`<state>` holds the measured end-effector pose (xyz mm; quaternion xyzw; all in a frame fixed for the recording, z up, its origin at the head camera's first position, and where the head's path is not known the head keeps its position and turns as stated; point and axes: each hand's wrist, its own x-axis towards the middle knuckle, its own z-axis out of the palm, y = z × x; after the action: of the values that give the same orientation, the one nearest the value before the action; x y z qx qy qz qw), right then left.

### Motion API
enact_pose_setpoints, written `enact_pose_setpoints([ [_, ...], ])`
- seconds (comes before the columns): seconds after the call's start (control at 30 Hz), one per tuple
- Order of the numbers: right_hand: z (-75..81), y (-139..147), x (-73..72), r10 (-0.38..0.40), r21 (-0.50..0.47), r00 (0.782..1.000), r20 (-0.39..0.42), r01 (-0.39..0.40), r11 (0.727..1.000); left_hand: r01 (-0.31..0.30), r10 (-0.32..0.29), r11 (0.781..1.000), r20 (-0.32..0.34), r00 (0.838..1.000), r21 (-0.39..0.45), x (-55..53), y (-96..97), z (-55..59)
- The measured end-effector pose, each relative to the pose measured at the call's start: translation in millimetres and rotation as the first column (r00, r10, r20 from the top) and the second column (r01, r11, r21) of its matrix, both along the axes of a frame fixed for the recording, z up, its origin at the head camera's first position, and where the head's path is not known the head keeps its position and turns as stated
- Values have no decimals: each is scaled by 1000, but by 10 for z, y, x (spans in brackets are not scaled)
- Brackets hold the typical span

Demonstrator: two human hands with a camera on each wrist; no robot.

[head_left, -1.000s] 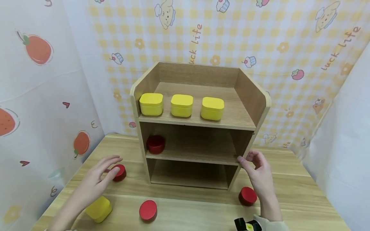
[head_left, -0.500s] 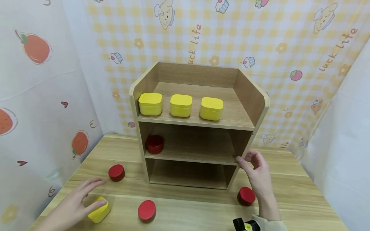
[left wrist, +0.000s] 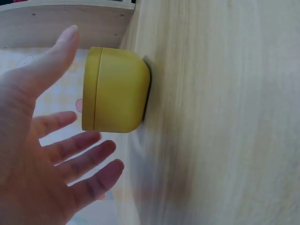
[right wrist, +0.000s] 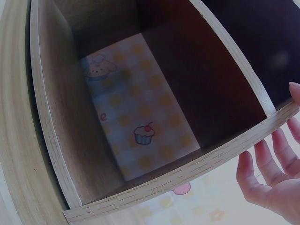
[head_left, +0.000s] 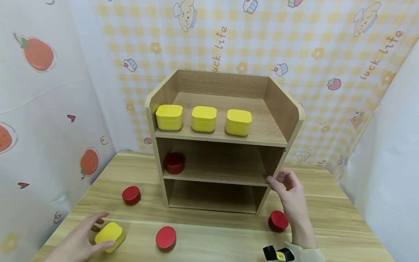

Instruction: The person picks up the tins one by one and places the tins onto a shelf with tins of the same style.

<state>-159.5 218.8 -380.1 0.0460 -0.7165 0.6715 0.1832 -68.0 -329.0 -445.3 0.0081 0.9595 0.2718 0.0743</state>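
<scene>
Near the table's front left lies a yellow lidded box [head_left: 111, 233], seen from the side as a yellow box [left wrist: 117, 91] in the left wrist view. My left hand [head_left: 76, 240] is spread around it, thumb on the near side and fingers on the far side. In the left wrist view, the fingers of the left hand [left wrist: 42, 159] are apart, with a gap to the box. My right hand [head_left: 292, 200] grips the right side panel of the wooden shelf [head_left: 216, 181], thumb at the front edge. Its fingers lie along the outside in the right wrist view.
Three yellow boxes [head_left: 204, 119] stand in a row on the top tier. A red round container [head_left: 175, 162] sits at the left of the middle tier. More red containers [head_left: 131, 195] rest on the table, one in front [head_left: 166, 238] and one beside the right forearm [head_left: 278, 221].
My left hand has moved down and toward me, away from the red container at the left, to around the yellow box. The right hand has kept its grip on the shelf.
</scene>
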Motion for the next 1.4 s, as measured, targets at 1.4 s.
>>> enact_pose_setpoints([
  [1.4,-22,-2,-13,25,-64,1000,-3,-25,998,-55,49,997,113,992,48,30,93,-32],
])
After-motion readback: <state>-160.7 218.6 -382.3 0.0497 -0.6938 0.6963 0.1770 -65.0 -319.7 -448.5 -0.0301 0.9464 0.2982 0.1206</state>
